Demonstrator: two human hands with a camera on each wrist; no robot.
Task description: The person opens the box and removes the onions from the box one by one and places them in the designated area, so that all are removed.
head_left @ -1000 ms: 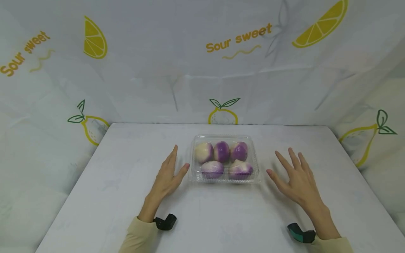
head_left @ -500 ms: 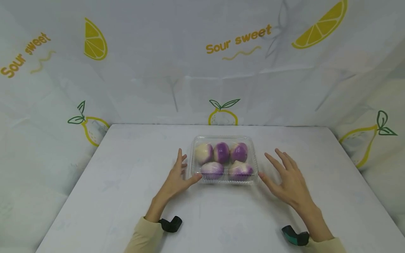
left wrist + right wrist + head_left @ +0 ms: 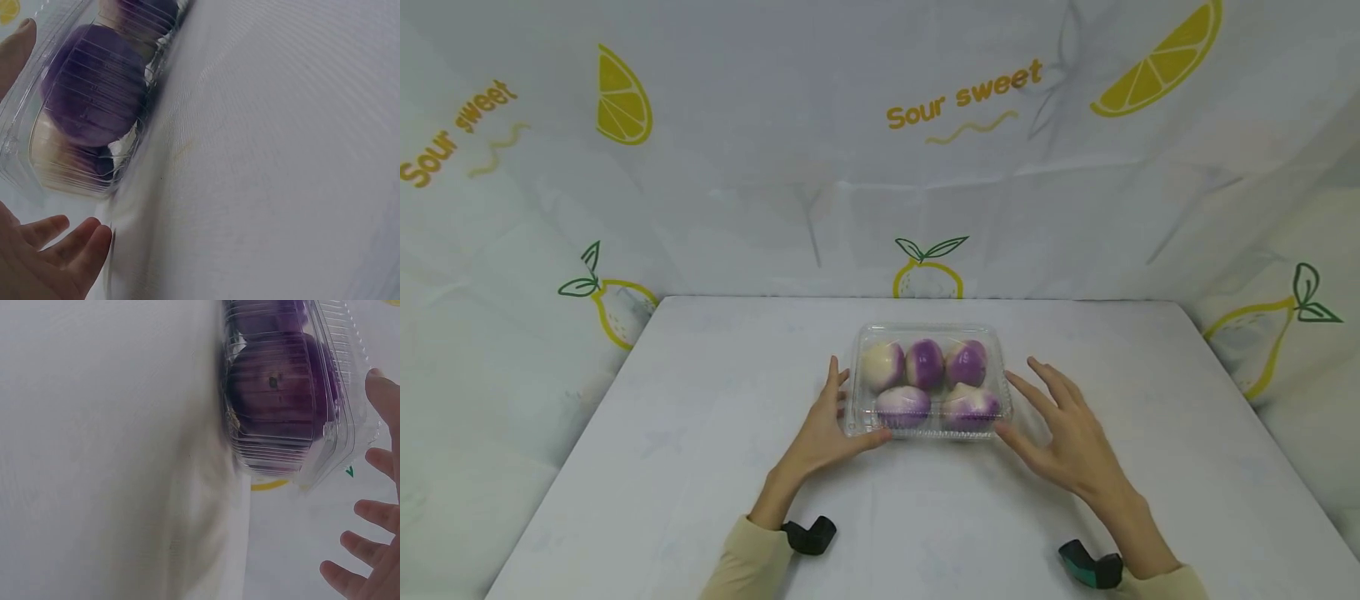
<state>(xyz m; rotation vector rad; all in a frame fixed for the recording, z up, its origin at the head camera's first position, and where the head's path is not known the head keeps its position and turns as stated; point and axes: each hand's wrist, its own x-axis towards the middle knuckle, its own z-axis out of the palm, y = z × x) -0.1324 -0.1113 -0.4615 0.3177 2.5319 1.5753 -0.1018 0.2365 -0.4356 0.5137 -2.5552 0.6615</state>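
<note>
A clear plastic clamshell box (image 3: 932,329) lies closed on the white table, with several purple-and-white turnips (image 3: 925,363) inside in two rows. At its left end is my left hand (image 3: 820,433), thumb along the front left corner and fingers spread beside the side wall. My right hand (image 3: 1067,442) stands at the other end, its thumb tip right by the front right corner and the fingers spread and slightly bent. In the left wrist view the fingers (image 3: 81,250) show a gap from the box. The right wrist view likewise shows spread fingers (image 3: 375,515) beside it.
The white table (image 3: 700,375) reaches back to a white cloth backdrop (image 3: 760,167) printed with lemons and lettering. A dark wrist-worn device (image 3: 811,536) sits at the left wrist, and another device (image 3: 1092,567) at the right.
Both hands have moved inward to the two ends of the box, the left one rightward and the right one leftward. The box has stayed in place.
</note>
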